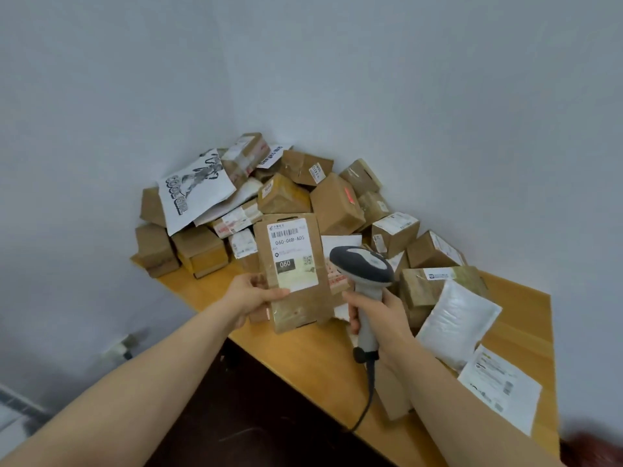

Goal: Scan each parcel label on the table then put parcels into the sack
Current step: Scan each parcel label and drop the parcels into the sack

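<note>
**Flat cardboard parcel held up beside the scanner**

The left hand (251, 296) grips the lower left edge of a flat, stiff brown cardboard parcel (300, 308), with the thumb lying across its front and the fingers behind. The parcel stands upright above the table (303, 352) at the centre of the frame. A glossy white rectangular label (292, 254) with a barcode and the print "060-06B-A05" covers its upper part.

Just to the right, the right hand (377, 315) is wrapped round the pale grey plastic handle of a scanner (362, 267). The scanner's rounded dark-grey head sits beside the parcel's right edge. A dark cable (369, 392) hangs from the handle's base toward the lower centre.

The smooth orange-brown wooden table runs from centre left to lower right. A pile of boxes (333, 203), brown, blocky and mostly taped and labelled, fills the wall corner in the upper centre. A thin white plastic mailing bag (195, 187) printed "COOL GIRL" lies on the pile's left side. At the right, a puffy white padded mailer (455, 321) leans against the boxes. A flat white envelope (499, 382) lies at the lower right.
</note>
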Available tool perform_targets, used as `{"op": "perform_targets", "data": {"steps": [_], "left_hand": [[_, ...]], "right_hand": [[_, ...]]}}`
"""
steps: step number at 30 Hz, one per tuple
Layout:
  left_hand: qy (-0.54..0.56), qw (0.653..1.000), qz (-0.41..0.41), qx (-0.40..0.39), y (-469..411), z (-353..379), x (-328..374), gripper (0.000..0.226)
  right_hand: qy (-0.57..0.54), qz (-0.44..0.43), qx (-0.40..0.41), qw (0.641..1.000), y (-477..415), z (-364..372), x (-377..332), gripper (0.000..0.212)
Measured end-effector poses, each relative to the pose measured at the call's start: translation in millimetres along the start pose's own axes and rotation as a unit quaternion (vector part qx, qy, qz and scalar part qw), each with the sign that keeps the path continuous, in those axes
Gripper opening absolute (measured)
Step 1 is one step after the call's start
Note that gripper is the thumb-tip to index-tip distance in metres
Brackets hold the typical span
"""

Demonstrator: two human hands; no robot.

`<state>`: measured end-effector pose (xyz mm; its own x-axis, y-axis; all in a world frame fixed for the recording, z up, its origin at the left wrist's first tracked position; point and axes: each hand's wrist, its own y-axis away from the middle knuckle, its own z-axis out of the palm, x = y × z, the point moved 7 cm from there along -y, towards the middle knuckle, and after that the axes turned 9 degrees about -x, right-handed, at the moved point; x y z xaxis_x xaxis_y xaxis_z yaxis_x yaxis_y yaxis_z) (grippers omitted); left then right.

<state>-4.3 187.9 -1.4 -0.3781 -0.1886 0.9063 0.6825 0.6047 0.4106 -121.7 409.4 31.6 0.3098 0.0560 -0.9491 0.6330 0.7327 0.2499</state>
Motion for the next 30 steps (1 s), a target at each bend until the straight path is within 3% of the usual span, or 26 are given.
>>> {"op": "perform_targets", "data": {"steps": [3, 8, 30], "left_hand": [[-0.012, 1.0, 0.011, 0.023, -13.5, -29.4, 7.0, 0.059], [-0.04, 0.998, 0.019, 0.041, -28.2, -60.4, 14.6, 0.053], [-0.044, 0.998, 0.011, 0.049, -43.1, -88.6, 8.3, 0.064]], "right_hand": [[0.001, -0.007, -0.035, 0.999, -6.8, 34.5, -12.0, 0.011], [0.034, -0.014, -0.07, 0.997, -15.3, 72.0, -24.2, 0.017], [0.101, -0.015, -0.056, 0.993, -21.2, 98.5, -32.9, 0.012]]}}
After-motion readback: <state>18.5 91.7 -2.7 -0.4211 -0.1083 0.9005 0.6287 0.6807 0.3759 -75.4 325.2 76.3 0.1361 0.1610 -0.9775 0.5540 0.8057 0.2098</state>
